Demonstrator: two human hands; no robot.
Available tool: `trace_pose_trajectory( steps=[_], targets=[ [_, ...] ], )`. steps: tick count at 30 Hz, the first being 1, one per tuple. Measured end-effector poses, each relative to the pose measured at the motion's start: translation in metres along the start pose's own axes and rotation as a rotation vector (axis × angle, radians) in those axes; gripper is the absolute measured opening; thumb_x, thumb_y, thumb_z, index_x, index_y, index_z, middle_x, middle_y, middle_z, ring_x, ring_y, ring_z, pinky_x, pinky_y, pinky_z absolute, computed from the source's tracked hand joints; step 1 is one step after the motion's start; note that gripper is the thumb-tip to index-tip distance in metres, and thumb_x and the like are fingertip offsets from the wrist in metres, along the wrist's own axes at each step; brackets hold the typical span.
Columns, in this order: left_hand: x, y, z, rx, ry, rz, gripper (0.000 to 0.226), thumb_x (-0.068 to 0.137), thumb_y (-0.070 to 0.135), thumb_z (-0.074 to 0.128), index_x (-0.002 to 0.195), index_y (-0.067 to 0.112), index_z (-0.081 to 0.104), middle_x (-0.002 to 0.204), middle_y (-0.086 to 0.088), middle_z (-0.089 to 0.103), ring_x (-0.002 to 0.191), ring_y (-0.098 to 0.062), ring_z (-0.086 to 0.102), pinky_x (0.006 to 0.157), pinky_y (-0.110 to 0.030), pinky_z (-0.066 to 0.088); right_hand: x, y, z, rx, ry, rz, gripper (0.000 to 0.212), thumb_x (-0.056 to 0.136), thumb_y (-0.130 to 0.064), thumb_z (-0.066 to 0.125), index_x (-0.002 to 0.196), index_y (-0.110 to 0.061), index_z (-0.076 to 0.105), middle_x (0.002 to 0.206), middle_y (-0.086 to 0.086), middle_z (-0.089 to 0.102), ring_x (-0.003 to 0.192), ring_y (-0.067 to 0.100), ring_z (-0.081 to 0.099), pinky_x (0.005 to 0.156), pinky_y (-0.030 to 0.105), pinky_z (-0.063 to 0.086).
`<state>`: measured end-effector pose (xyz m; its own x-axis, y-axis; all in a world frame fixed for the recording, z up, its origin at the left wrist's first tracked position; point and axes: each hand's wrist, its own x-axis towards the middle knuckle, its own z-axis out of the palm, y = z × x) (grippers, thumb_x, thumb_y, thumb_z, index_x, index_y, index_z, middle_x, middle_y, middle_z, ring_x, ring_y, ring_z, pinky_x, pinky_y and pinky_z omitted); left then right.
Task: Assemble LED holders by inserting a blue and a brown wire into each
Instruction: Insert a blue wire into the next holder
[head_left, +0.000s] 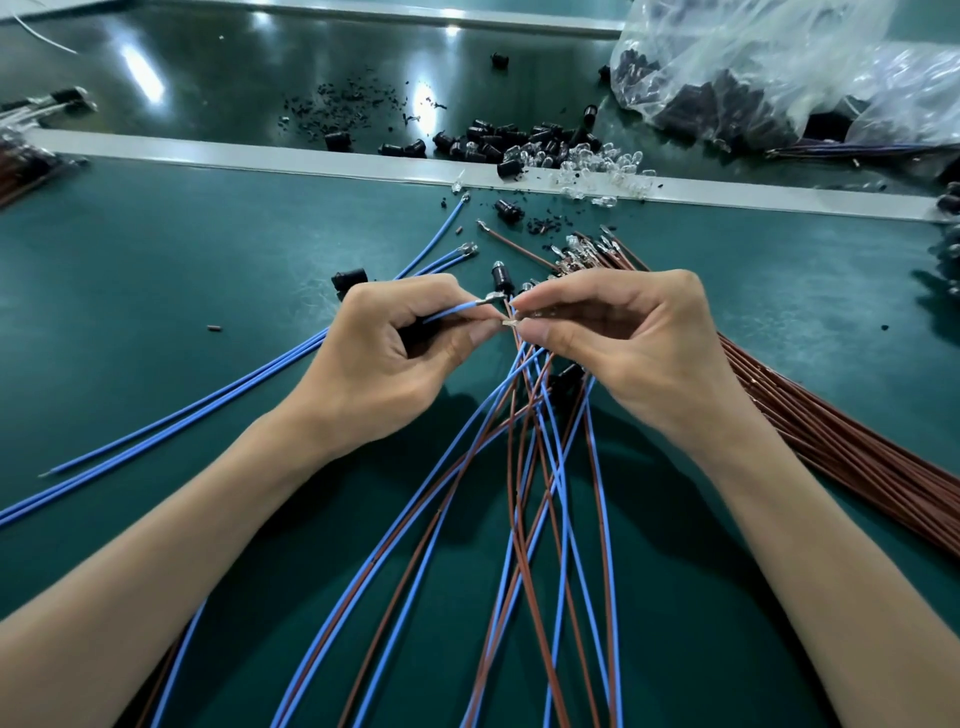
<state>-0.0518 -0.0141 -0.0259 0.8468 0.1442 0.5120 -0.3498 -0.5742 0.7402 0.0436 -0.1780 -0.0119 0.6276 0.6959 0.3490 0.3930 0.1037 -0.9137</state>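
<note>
My left hand (384, 358) pinches a blue wire (452, 310) just behind its metal terminal, which points right. My right hand (623, 343) meets it fingertip to fingertip, pinching a small clear LED (540, 313). A second metal terminal (509, 323) sits between the two thumbs; which wire it belongs to I cannot tell. A black LED holder (501, 278) stands on the green mat just behind my fingers, and another holder (349, 278) lies beyond my left knuckles. Something dark shows inside my left palm, unclear.
Mixed blue and brown wires (519, 493) fan out under my wrists. A thick brown wire bundle (841, 447) lies at the right, loose blue wires (208, 405) at the left. Black holders (493, 143) and clear LEDs (602, 166) are piled by the white rail (208, 153); a plastic bag (779, 67) lies far right.
</note>
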Motion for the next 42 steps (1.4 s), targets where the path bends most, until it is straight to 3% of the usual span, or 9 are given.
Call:
trace_pose_trajectory(
  steps=[2,7,11,14,17,20,24,32,42],
  targets=[
    [0.0,0.0,0.0,0.01,-0.002,0.002,0.005,0.086,0.009,0.063,0.086,0.014,0.065,0.066,-0.008,0.06,0.058,-0.015,0.05,0.053,-0.027,0.039,-0.001,0.0,0.001,-0.029,0.001,0.0,0.023,0.076,0.001,0.075,0.096,-0.012,0.071,0.084,-0.008,0.072,0.075,0.001,0.069,0.072,0.013,0.051],
    [0.001,0.0,0.0,0.016,0.004,0.002,0.007,0.086,0.008,0.063,0.086,0.015,0.064,0.067,0.009,0.056,0.059,0.001,0.046,0.056,-0.012,0.035,-0.001,0.001,0.002,-0.062,0.002,-0.004,0.019,0.078,0.001,0.074,0.092,-0.012,0.071,0.081,-0.006,0.072,0.071,0.002,0.068,0.069,0.013,0.051],
    [0.0,0.0,0.0,-0.007,0.025,-0.015,0.007,0.087,0.009,0.063,0.087,0.015,0.065,0.065,-0.006,0.058,0.057,-0.016,0.047,0.053,-0.026,0.036,-0.001,0.003,0.004,-0.021,0.013,-0.002,0.02,0.079,0.002,0.073,0.09,-0.014,0.071,0.079,-0.01,0.072,0.072,0.0,0.067,0.069,0.011,0.049],
    [0.001,0.001,0.001,-0.012,0.039,-0.017,0.006,0.087,0.008,0.063,0.087,0.014,0.065,0.064,-0.006,0.056,0.058,-0.017,0.045,0.054,-0.028,0.036,0.0,0.005,0.006,-0.007,0.028,0.004,0.018,0.08,0.0,0.072,0.091,-0.015,0.071,0.08,-0.009,0.072,0.073,0.001,0.066,0.07,0.011,0.049],
    [0.0,0.001,0.001,-0.024,0.052,-0.04,0.004,0.087,0.009,0.062,0.086,0.012,0.065,0.065,-0.01,0.058,0.058,-0.015,0.045,0.054,-0.027,0.037,0.001,0.008,0.008,-0.081,0.028,-0.022,0.018,0.083,-0.004,0.07,0.096,-0.016,0.07,0.086,-0.002,0.071,0.077,0.005,0.066,0.073,0.019,0.051],
    [0.0,0.001,0.002,-0.074,0.052,-0.071,0.005,0.087,0.01,0.062,0.086,0.014,0.066,0.065,0.0,0.056,0.059,-0.002,0.044,0.054,-0.018,0.036,0.002,0.01,0.01,-0.154,0.04,-0.053,0.016,0.085,-0.007,0.069,0.098,-0.017,0.07,0.087,0.003,0.07,0.076,0.016,0.066,0.073,0.032,0.055],
    [0.001,0.004,0.001,-0.137,0.084,-0.134,0.009,0.086,0.013,0.062,0.084,0.021,0.065,0.063,0.011,0.053,0.058,-0.001,0.042,0.054,-0.017,0.034,0.001,0.01,0.009,-0.173,0.104,-0.097,0.014,0.086,-0.011,0.069,0.098,-0.018,0.069,0.081,-0.008,0.068,0.071,0.004,0.063,0.071,0.018,0.05],
    [0.002,0.011,0.001,-0.234,0.026,-0.233,0.009,0.085,0.013,0.058,0.079,0.018,0.063,0.053,0.019,0.051,0.051,0.002,0.041,0.053,-0.009,0.032,0.002,0.013,0.008,-0.47,0.117,-0.38,0.009,0.083,-0.007,0.073,0.09,-0.001,0.072,0.083,0.008,0.07,0.073,0.017,0.065,0.07,0.025,0.052],
    [0.002,0.009,0.004,-0.203,0.03,-0.2,0.009,0.082,0.031,0.063,0.082,0.022,0.063,0.059,0.014,0.056,0.049,-0.006,0.049,0.053,-0.016,0.042,0.001,0.018,0.011,-0.546,0.132,-0.425,0.01,0.086,-0.004,0.069,0.094,0.001,0.068,0.088,0.003,0.068,0.077,0.006,0.059,0.075,0.01,0.045]
  ],
)
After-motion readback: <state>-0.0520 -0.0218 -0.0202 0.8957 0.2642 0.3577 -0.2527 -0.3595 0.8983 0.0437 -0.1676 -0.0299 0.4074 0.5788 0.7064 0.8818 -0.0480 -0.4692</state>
